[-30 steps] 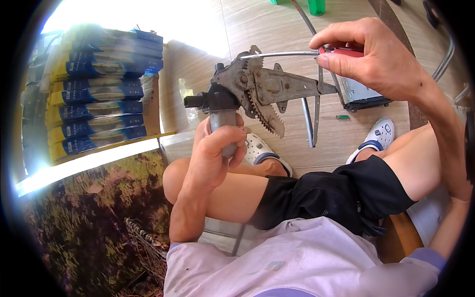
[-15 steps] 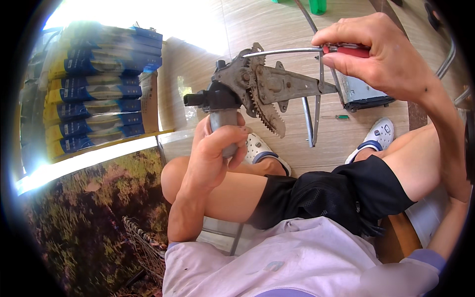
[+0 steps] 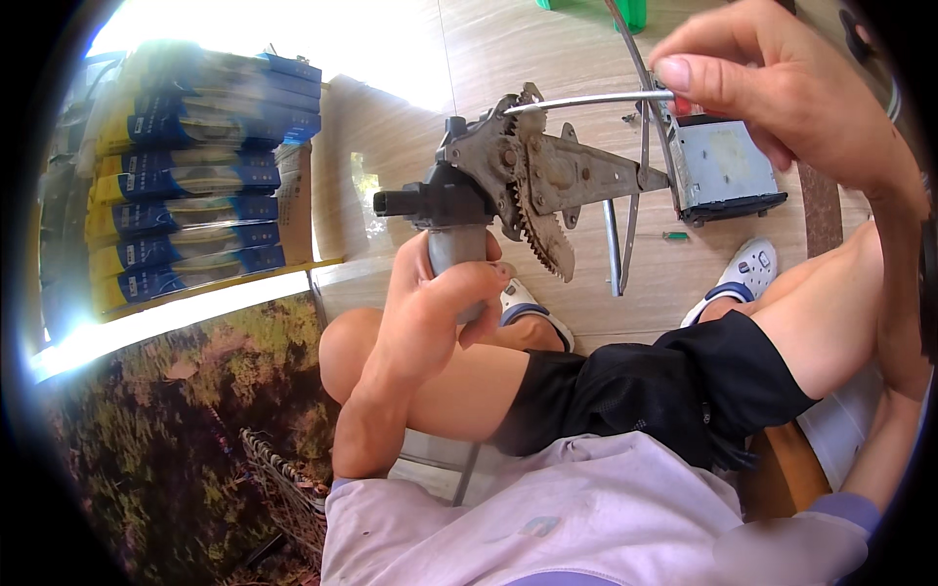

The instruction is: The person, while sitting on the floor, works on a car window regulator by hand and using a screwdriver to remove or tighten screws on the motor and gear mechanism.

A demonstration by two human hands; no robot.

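My left hand [image 3: 425, 308] is wrapped round the grey cylindrical body of a motor [image 3: 459, 249], which has a black housing and connector. Fixed to it is a worn metal window regulator [image 3: 586, 179] with a toothed sector and long arms, held up above the floor. My right hand [image 3: 782, 93] is closed round the red handle of a screwdriver [image 3: 586, 101], most of the handle hidden by the fingers. Its long bright shaft runs leftward, and the tip meets the top of the regulator near the toothed gear; whether it sits on a screw I cannot tell.
A metal box-shaped unit [image 3: 728, 171] with a black front lies on the tiled floor [image 3: 391, 117], with a small green-handled tool [image 3: 675, 235] near it. Blue and yellow boxes [image 3: 195, 176] are stacked at the left. Something green [image 3: 631, 14] stands at the far edge.
The regulator and motor have shifted slightly right in my left hand. My right hand has moved up and right and turned on the screwdriver handle, now covering more of it.
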